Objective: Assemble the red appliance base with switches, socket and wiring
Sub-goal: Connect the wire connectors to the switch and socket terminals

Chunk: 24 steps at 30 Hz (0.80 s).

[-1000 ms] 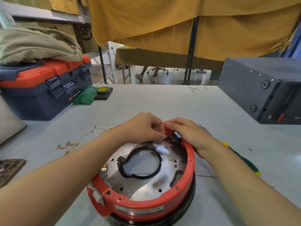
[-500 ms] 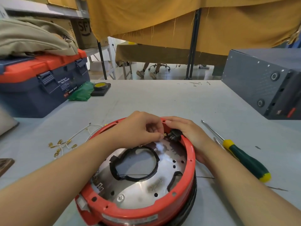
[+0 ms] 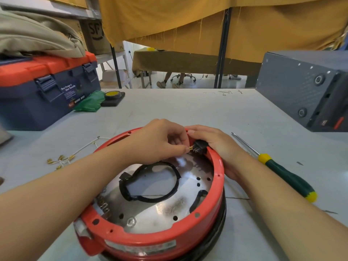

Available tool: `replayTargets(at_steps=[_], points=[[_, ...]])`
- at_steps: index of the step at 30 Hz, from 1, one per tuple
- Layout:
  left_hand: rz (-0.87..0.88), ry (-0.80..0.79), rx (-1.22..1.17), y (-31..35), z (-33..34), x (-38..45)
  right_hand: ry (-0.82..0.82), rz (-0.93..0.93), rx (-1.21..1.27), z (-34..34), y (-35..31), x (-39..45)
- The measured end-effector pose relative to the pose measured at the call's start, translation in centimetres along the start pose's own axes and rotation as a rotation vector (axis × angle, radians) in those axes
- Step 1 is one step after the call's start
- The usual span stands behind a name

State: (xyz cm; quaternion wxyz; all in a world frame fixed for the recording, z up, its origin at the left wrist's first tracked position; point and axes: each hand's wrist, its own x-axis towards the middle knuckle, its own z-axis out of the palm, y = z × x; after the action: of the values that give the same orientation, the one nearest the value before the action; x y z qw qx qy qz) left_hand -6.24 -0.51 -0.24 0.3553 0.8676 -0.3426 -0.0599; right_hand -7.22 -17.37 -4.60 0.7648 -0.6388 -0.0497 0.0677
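Note:
The red appliance base [image 3: 156, 236] lies upside down on the table, its shiny metal plate [image 3: 156, 204] and a black ring gasket facing up. A black switch [image 3: 200, 146] sits in the far rim, terminals pointing inward. My left hand [image 3: 160, 140] pinches a small brass wire terminal [image 3: 190, 148] right at the switch's prongs. My right hand [image 3: 212, 144] wraps over the rim's outside and steadies the switch. The wire behind the terminal is hidden under my left hand.
White wires with brass terminals [image 3: 62, 160] lie left of the base. A green-handled screwdriver [image 3: 282, 170] lies to the right. A blue and red toolbox [image 3: 47, 87], green bag and tape roll [image 3: 112, 96] stand back left; a grey metal box [image 3: 308, 91] back right.
The view has tilted so more of the table shows. My left hand has brought the brass terminal closer to the switch prongs. My right hand keeps its hold on the rim.

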Motion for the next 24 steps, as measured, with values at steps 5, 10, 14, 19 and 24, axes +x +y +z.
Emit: replayTargets(at_steps=[5, 10, 14, 19, 24], points=[[0.001, 0.009, 0.033, 0.03, 0.02, -0.06, 0.008, 0.008, -0.017, 0.02, -0.03, -0.04], [0.000, 0.012, 0.057, 0.04, 0.09, -0.03, 0.014, 0.009, -0.041, 0.09, -0.10, -0.09], [0.003, 0.014, 0.049, 0.05, 0.10, -0.03, 0.021, 0.013, -0.030, 0.06, -0.10, -0.09], [-0.006, 0.034, 0.015, 0.14, 0.21, -0.08, 0.026, 0.013, -0.035, 0.07, -0.04, -0.06], [-0.004, 0.077, 0.037, 0.28, 0.69, -0.07, 0.031, 0.010, -0.031, 0.12, 0.00, -0.03]])
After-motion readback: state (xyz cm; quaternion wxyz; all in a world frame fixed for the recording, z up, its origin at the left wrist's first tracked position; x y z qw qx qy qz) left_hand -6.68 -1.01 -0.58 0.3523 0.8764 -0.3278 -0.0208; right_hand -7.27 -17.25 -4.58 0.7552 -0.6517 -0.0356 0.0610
